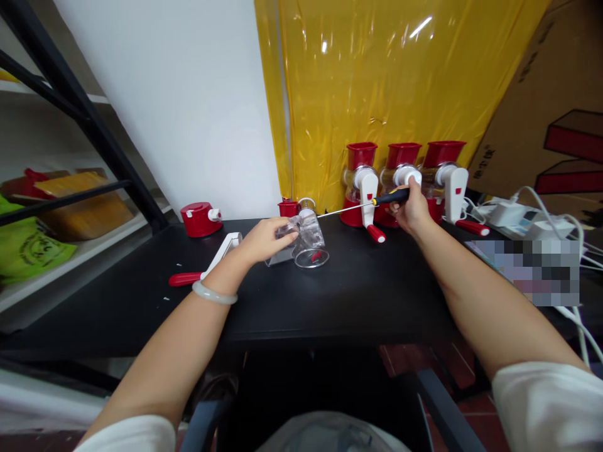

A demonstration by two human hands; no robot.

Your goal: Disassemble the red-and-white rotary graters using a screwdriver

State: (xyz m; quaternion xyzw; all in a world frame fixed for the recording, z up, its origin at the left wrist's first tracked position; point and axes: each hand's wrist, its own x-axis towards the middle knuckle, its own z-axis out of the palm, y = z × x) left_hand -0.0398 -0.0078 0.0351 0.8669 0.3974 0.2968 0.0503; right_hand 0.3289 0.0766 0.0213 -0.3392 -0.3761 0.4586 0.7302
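My left hand [272,240] is closed around a clear plastic grater housing [311,235], whose round rim faces down toward the black table. In my right hand [413,206] is a screwdriver [392,197] with a black and yellow handle. Its long shaft points left, and the tip meets or passes just behind the clear housing; I cannot tell which. Behind the housing stands a small red part [288,207]. Left of my left hand lies a white crank with a red handle [186,279]. A round red base [201,220] with a white knob sits farther back.
Several red and white rotary graters [360,182] stand at the back right, close to my right hand. White chargers and cables [506,213] lie at the right end of the black table [358,307]. Yellow plastic sheeting [377,75] hangs behind; a shelf [85,251] stands left.
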